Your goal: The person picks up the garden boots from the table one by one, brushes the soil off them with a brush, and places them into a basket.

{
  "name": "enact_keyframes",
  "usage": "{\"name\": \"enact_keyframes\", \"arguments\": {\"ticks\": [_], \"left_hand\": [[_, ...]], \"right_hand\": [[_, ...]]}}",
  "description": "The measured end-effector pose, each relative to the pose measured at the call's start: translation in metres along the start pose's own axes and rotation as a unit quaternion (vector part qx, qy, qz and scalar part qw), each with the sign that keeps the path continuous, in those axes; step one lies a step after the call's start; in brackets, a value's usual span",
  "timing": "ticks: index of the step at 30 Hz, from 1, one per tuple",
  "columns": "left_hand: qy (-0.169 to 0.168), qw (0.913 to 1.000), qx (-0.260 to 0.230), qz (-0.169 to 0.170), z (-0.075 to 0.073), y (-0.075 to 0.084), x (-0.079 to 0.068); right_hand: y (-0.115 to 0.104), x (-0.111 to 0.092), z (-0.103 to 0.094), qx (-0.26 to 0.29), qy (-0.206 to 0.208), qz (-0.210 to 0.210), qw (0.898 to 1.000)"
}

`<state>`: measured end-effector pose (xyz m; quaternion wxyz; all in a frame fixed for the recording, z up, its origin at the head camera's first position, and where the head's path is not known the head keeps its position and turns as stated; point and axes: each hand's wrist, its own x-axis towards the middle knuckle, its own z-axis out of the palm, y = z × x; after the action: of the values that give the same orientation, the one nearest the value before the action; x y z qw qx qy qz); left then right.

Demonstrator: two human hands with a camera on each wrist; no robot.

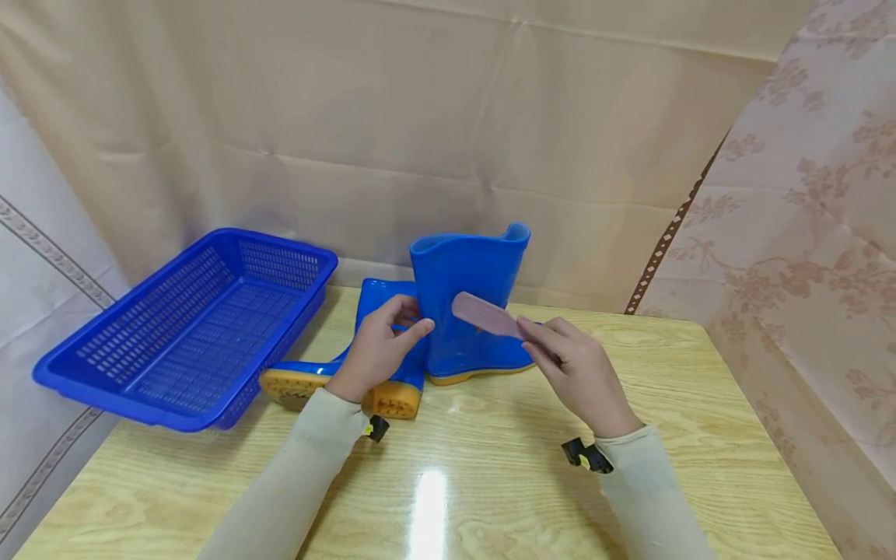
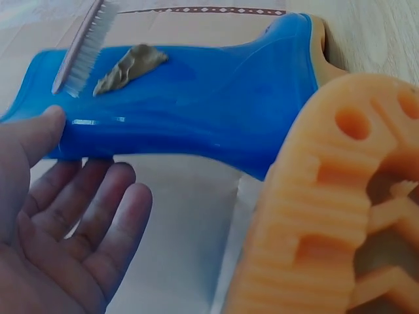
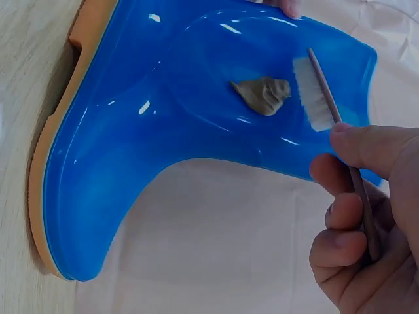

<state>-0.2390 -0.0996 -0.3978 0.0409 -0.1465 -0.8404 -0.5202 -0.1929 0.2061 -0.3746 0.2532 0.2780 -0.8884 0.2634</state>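
Observation:
A blue rain boot [image 1: 458, 272] with a yellow-orange sole stands upright, toe to the right. My left hand [image 1: 381, 342] holds the left edge of its shaft, thumb in front and fingers around behind. In my right hand [image 1: 577, 373] is a pinkish brush [image 1: 483, 315], gripped by the handle. Its pale bristles [image 3: 312, 95] face the shaft, close beside a grey-brown lump of mud [image 3: 263, 95] stuck to the boot; in the head view the brush mostly hides that lump. A second blue boot [image 1: 381, 294] lies on its side under my left forearm, its orange sole [image 2: 321, 216] towards me.
At the left of the wooden table [image 1: 504, 459] stands a blue plastic basket [image 1: 280, 342] with slotted sides, close to the lying boot's toe. A beige curtain [image 1: 350, 155] hangs behind the table, and a flowered cloth [image 1: 805, 272] hangs on the right.

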Motion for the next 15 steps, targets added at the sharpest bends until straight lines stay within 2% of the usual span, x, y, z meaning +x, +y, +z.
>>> {"name": "enact_keyframes", "arguments": {"ticks": [4,7,15], "left_hand": [[-0.009,0.9999,0.009,0.011,0.0006,0.0023,-0.0003],[-0.006,0.9999,0.011,0.011,0.0010,0.0025,-0.0002],[0.030,0.9996,-0.001,0.001,-0.0001,-0.0015,-0.0002]], "right_hand": [[-0.0029,0.0002,0.0014,-0.012,-0.002,-0.008,1.000],[-0.0035,-0.0005,0.0014,-0.018,-0.006,0.006,1.000],[0.0004,-0.0023,0.0012,-0.023,-0.045,0.051,0.997]]}}
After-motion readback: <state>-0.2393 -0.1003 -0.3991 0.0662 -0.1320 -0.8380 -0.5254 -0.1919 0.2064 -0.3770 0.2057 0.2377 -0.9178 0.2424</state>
